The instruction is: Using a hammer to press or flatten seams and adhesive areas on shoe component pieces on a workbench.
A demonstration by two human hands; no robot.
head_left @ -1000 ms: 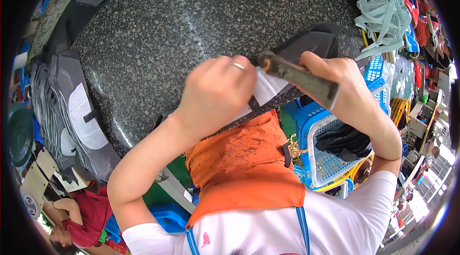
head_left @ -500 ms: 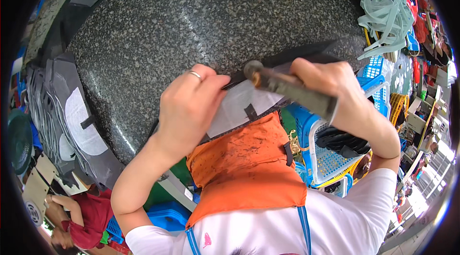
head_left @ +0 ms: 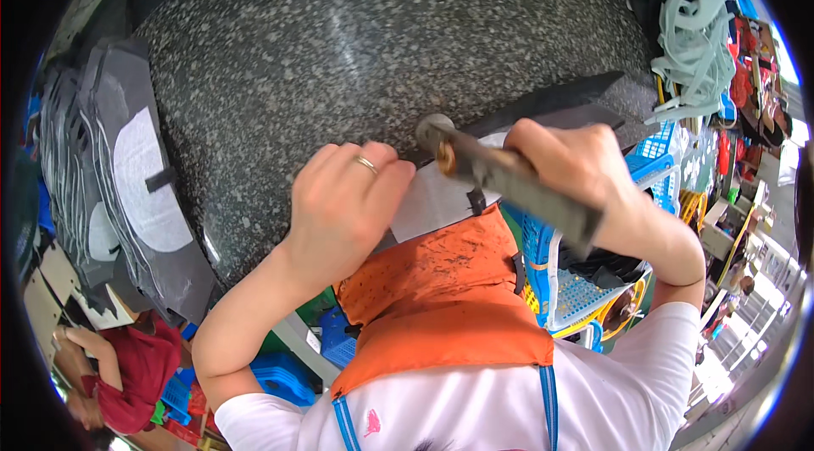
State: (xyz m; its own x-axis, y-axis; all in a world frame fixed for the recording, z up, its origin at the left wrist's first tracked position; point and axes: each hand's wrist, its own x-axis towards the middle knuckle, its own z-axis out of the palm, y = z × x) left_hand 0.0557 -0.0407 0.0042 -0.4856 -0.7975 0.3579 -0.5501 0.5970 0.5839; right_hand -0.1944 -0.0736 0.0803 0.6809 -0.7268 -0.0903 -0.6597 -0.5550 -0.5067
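Observation:
Along the near edge of the speckled stone table lies a dark sheet piece [head_left: 555,103] with a white backing patch [head_left: 434,199] and a small black tab [head_left: 477,200]. My left hand [head_left: 343,205], wearing a ring, presses its curled fingers on the left part of this piece; the fingertips pinch its far edge. My right hand [head_left: 581,171] is wrapped around a hammer [head_left: 521,184]. The round hammer head [head_left: 436,129] is over the piece's dark far edge, just right of my left fingertips. Whether it touches the piece, I cannot tell.
The stone tabletop [head_left: 381,44] stretches ahead. Similar dark pieces are stacked [head_left: 110,112] at the left. Pale rubbery strips [head_left: 691,52] hang at the far right. A blue basket [head_left: 540,260] stands below the right forearm. Another person in red [head_left: 136,366] is at the lower left.
The piece's black tab has shifted to the right. The hammer head has moved slightly left, closer to my left fingers. The whole view has tilted a little.

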